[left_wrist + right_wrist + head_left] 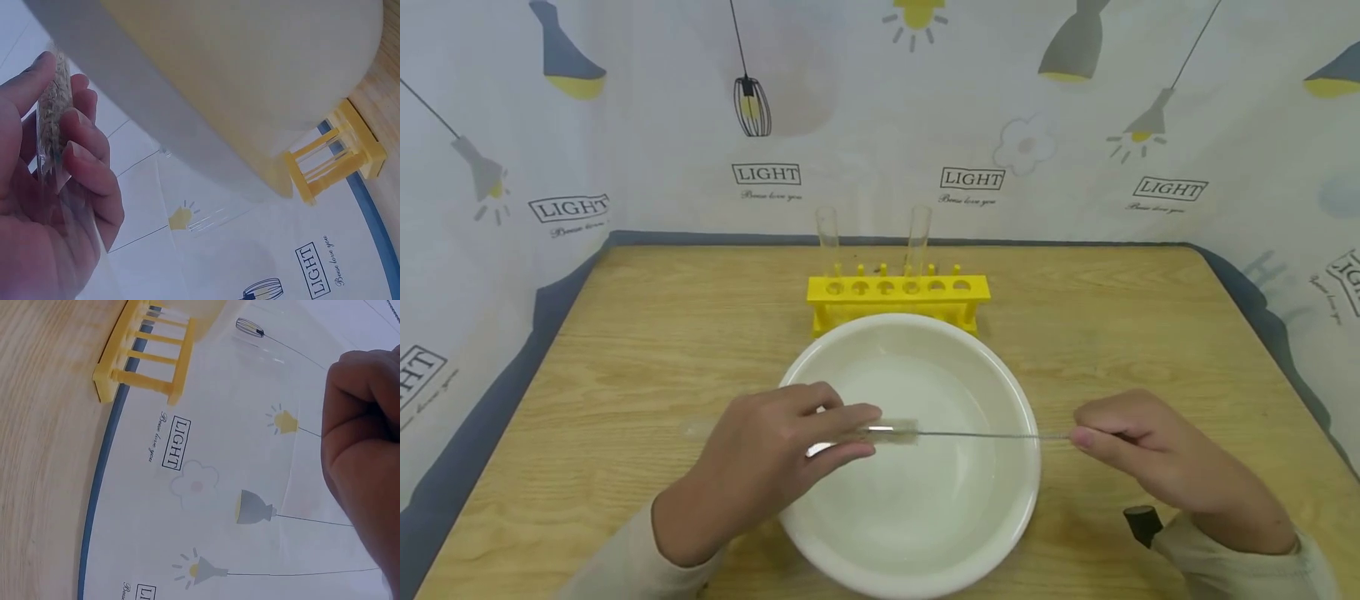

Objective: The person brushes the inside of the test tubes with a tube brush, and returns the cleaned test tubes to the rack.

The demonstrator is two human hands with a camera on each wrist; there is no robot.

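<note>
My left hand [767, 446] holds a clear glass test tube [908, 430] sideways over a white basin [910, 517], its mouth facing right. Its rounded end shows faintly left of the hand. Inside the tube, the left wrist view shows the pale bristles of a test tube brush [57, 94], with my thumb and fingers curled round the glass. The brush's thin twisted wire [985, 434] comes out of the mouth and runs right across the basin. My right hand [1150, 446] pinches the wire's far end just beyond the right rim.
Behind the basin stands a yellow test tube rack [895, 290] with two upright clear tubes, one at the left [827, 233] and one near the middle [919, 233]. A small black cylindrical thing [1142, 525] is beside my right sleeve. A printed curtain [865, 100] borders the wooden table [662, 333].
</note>
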